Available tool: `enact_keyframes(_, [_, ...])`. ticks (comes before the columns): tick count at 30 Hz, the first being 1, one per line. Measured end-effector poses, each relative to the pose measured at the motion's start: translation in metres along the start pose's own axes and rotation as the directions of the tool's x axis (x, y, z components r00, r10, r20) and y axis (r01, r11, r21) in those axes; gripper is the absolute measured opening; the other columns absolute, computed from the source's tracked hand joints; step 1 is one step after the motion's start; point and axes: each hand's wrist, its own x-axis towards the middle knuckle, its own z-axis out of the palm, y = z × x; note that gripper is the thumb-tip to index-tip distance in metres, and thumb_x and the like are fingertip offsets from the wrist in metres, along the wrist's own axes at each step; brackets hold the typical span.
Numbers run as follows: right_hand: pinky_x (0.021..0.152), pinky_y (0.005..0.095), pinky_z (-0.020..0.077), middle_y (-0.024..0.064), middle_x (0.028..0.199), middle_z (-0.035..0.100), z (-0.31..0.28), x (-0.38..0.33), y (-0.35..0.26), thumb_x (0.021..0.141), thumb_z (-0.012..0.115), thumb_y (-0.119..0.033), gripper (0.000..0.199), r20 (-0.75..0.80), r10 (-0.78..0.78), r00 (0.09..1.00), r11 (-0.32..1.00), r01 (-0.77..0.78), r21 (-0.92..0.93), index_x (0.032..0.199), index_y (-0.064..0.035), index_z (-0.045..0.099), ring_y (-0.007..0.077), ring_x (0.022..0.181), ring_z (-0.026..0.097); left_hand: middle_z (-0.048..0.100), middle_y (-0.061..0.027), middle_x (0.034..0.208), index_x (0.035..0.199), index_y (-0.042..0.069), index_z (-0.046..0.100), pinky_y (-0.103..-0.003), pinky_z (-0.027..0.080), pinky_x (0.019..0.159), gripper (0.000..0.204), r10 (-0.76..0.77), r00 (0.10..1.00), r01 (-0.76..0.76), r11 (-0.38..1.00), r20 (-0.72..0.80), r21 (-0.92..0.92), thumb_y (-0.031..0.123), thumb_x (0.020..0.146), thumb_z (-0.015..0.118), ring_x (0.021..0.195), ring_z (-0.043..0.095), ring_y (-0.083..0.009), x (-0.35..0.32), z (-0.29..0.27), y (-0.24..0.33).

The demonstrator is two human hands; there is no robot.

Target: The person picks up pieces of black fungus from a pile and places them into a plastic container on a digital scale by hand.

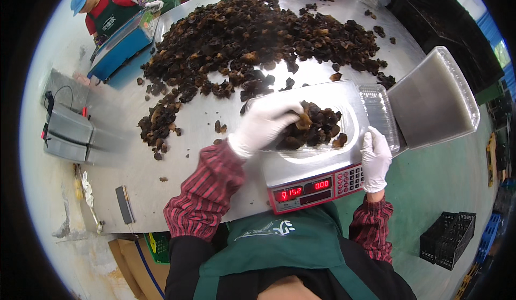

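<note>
My left hand [266, 125], in a white glove, reaches over a scale [309, 165] with a red front panel. Its fingers are closed around a brownish piece of wood ear mushroom [305, 120]. More dark wood ear pieces [322, 125] lie heaped in a clear plastic tray on the metal plate, and the hand hides the heap's left side. At the scale's right edge is my gloved right hand [375, 160], its fingers loosely stretched out, with nothing seen in them. It is beside a stack of clear trays [379, 114], and its fingertips are partly unclear.
A large wood ear pile [231, 42] spreads over the metal table [201, 176]. A tall stack of clear trays [432, 101] leans at the right. Black crates [447, 240] sit on the green floor. Far left, a co-worker [115, 10] stands by a blue-sided scale [122, 50].
</note>
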Motion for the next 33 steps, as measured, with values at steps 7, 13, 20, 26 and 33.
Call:
enact_keyframes(7, [0.074, 0.0313, 0.0516, 0.0135, 0.09, 0.067, 0.006, -0.008, -0.009, 0.093, 0.063, -0.012, 0.019, -0.003, -0.106, 0.994, 0.994, 0.106, -0.017, 0.106, 0.0012, 0.066, 0.0228, 0.079, 0.065, 0.066, -0.0139, 0.118, 0.09, 0.001, 0.067, -0.036, 0.048, 0.095, 0.014, 0.123, 0.99, -0.126, 0.991, 0.073, 0.042, -0.002, 0.077, 0.069, 0.113, 0.061, -0.0284, -0.002, 0.008, 0.019])
enact_keyframes(13, [0.069, 0.0355, 0.0506, 0.0146, 0.081, 0.064, 0.01, -0.007, -0.01, 0.092, 0.062, -0.014, 0.021, -0.03, -0.081, 0.996, 0.994, 0.083, 0.072, 0.106, 0.0015, 0.066, 0.0265, 0.073, 0.064, 0.066, -0.012, 0.105, 0.106, -0.005, 0.063, -0.032, 0.054, 0.088, 0.019, -0.574, 0.771, 0.519, 0.817, -0.276, -0.25, -0.011, 0.088, 0.057, 0.098, 0.066, -0.0205, -0.116, -0.057, 0.02])
enact_keyframes(20, [0.076, 0.0336, 0.0505, 0.0145, 0.094, 0.066, 0.014, -0.005, -0.009, 0.095, 0.059, -0.013, 0.021, 0.029, -0.045, 0.999, 0.998, 0.044, 0.054, 0.109, 0.002, 0.065, 0.0252, 0.083, 0.065, 0.066, -0.0097, 0.104, 0.102, -0.003, 0.062, -0.031, 0.052, 0.089, 0.015, -0.68, 0.437, 0.78, 0.613, -0.589, -0.128, -0.006, 0.088, 0.059, 0.098, 0.066, -0.0201, -0.333, -0.114, -0.029])
enact_keyframes(26, [0.067, 0.0266, 0.0493, 0.0081, 0.091, 0.067, 0.016, -0.003, -0.004, 0.096, 0.059, -0.011, 0.02, -0.005, -0.036, 0.999, 0.995, 0.036, 0.093, 0.109, 0.0022, 0.065, 0.0125, 0.074, 0.06, 0.062, -0.013, 0.112, 0.11, 0.005, 0.066, -0.036, 0.046, 0.093, 0.028, -0.377, 0.616, 0.787, 0.337, -0.692, 0.517, 0.006, 0.082, 0.066, 0.106, 0.058, -0.03, -0.349, -0.115, -0.034])
enact_keyframes(33, [0.061, 0.0227, 0.0466, 0.003, 0.089, 0.066, 0.012, -0.006, 0.01, 0.097, 0.059, -0.014, 0.022, -0.052, -0.074, 0.996, 0.997, 0.075, 0.02, 0.111, 0.0011, 0.065, 0.0071, 0.069, 0.054, 0.062, -0.0119, 0.104, 0.105, 0.006, 0.066, -0.033, 0.049, 0.084, 0.024, -0.44, 0.824, 0.564, 0.698, -0.357, 0.44, 0.007, 0.081, 0.068, 0.096, 0.061, -0.027, -0.232, -0.044, -0.053])
